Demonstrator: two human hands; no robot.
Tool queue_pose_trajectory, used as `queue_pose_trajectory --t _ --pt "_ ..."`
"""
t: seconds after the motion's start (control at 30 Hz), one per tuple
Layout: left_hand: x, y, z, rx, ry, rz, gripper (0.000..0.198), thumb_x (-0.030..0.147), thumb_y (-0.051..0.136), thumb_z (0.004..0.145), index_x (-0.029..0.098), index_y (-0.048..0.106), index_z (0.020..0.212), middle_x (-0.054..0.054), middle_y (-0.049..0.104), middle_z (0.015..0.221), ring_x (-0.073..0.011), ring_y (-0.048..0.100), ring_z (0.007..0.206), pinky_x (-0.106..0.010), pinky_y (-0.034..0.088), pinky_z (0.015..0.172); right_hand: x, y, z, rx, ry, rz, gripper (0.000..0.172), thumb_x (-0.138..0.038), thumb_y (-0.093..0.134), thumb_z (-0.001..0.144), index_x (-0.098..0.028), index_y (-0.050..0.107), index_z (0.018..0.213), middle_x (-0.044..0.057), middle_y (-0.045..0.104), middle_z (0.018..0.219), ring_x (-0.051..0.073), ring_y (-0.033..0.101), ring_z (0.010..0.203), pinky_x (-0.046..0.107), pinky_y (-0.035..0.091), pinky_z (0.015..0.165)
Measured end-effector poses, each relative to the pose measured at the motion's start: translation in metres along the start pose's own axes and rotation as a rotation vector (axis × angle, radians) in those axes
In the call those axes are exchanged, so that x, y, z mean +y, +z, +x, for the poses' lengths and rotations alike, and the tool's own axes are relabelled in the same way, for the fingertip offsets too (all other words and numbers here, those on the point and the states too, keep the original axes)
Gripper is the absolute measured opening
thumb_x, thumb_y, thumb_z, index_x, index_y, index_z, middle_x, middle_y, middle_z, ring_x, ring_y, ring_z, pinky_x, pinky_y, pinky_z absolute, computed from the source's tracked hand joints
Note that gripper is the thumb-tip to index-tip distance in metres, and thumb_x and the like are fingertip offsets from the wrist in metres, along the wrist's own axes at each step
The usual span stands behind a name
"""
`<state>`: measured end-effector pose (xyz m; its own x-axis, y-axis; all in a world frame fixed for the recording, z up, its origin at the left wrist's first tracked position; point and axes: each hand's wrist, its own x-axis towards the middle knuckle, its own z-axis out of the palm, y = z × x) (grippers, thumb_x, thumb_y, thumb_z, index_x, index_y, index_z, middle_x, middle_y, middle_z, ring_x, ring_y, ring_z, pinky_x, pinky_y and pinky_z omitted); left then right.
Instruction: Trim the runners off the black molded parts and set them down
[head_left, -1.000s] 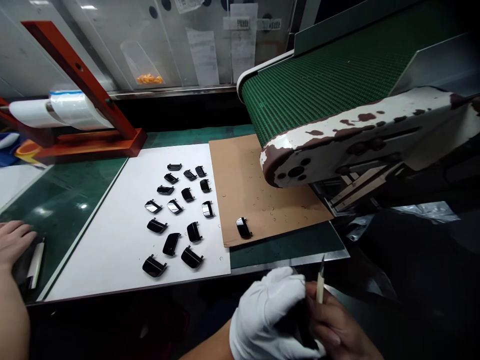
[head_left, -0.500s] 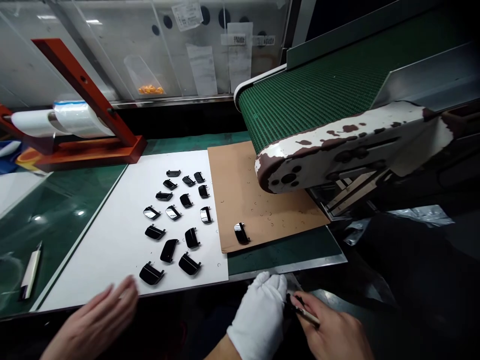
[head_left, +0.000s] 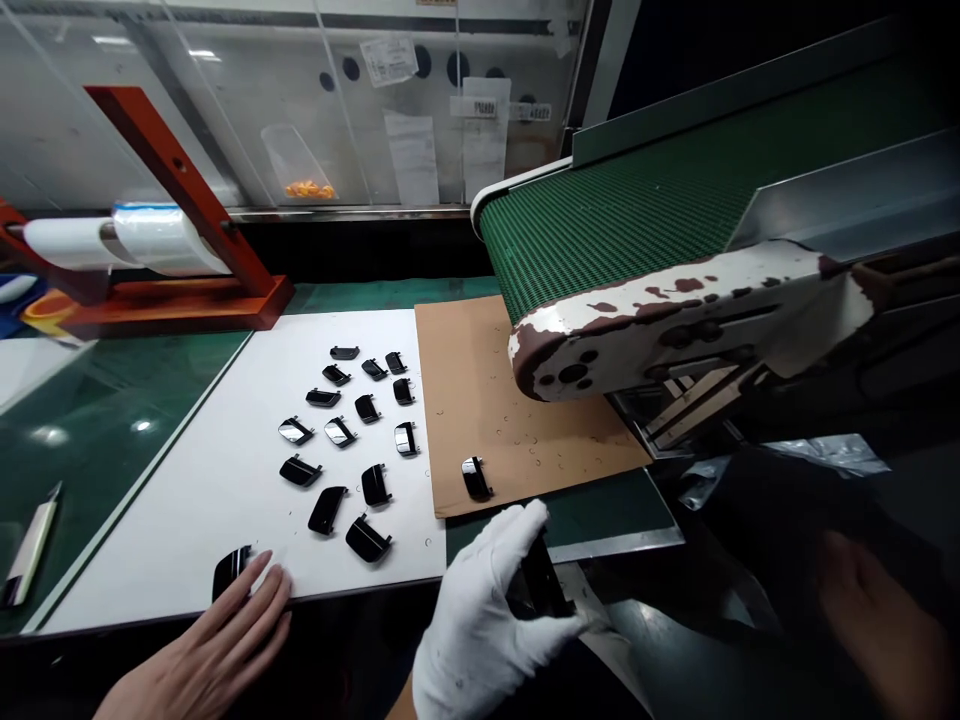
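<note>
My left hand [head_left: 491, 610], in a white glove, is closed on a glossy black plastic part [head_left: 546, 580] in front of the table edge, with the thumb below it and the fingers above. My right hand [head_left: 877, 610] is bare and far off to the right, in dim light. Motion smears its fingers, so what it holds, if anything, does not show. Nearest my left hand, another black part [head_left: 476, 478] lies on the brown cardboard [head_left: 480, 370]. Several similar black parts [head_left: 367, 540] are spread over the white board [head_left: 202, 480].
At lower left, another person's bare hand [head_left: 217, 640] touches a black part [head_left: 229, 573]. A green conveyor belt [head_left: 600, 220] overhangs the cardboard. A wooden stand [head_left: 180, 310] with film rolls [head_left: 161, 238] stands back left. A cutter knife [head_left: 31, 550] lies at far left.
My gloved hand has risen and turned, showing the black part. My right hand, which held a light-handled tool beside it, has swung right. The other person's hand has reached a part, now further left.
</note>
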<state>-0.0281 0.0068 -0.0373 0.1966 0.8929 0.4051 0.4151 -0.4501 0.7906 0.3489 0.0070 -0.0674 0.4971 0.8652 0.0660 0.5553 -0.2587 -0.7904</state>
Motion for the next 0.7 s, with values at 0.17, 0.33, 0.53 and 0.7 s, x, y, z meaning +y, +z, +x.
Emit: queue_pose_trajectory --t 0.17,0.33,0.53,0.7 --pt "0.008 0.0 0.003 -0.001 -0.05 -0.132 0.071 0.057 0.069 0.076 0.024 0.047 0.135 -0.007 0.066 0.122 -0.0224 0.065 0.11 -0.032 0.054 0.097 -0.057 0.032 -0.053 -0.326 0.042 0.093 0.037 -0.056 0.053 0.085 -0.023 0.069 0.093 0.001 0.062 0.058 0.016 0.057 0.046 0.026 0.05 0.044" --pt "0.011 -0.002 0.002 -0.063 -0.085 -0.194 0.074 0.052 0.076 0.072 0.024 0.049 0.134 -0.007 0.067 0.121 -0.0237 0.067 0.107 -0.033 0.054 0.097 -0.123 0.05 -0.087 -0.7 -0.27 0.028 0.042 -0.049 0.037 0.095 -0.025 0.071 0.101 0.006 0.072 0.081 0.019 0.066 0.065 0.028 0.055 0.059" --pt "0.022 -0.006 0.001 -0.106 -0.116 -0.251 0.074 0.053 0.077 0.071 0.024 0.051 0.134 -0.008 0.068 0.119 -0.025 0.069 0.102 -0.034 0.056 0.093 -0.164 0.063 -0.098 -0.694 -0.597 -0.156 0.075 -0.086 0.029 0.073 -0.021 0.063 0.087 0.006 0.067 0.07 0.021 0.062 0.055 0.03 0.048 0.047" --pt "0.027 -0.007 0.003 -0.103 -0.103 -0.374 0.075 0.046 0.081 0.069 0.028 0.048 0.135 -0.003 0.068 0.116 -0.0215 0.07 0.098 -0.029 0.057 0.09 -0.174 0.075 -0.095 -0.623 -0.758 -0.196 0.075 -0.09 0.025 0.069 -0.02 0.052 0.072 0.004 0.059 0.059 0.019 0.058 0.047 0.03 0.039 0.043"
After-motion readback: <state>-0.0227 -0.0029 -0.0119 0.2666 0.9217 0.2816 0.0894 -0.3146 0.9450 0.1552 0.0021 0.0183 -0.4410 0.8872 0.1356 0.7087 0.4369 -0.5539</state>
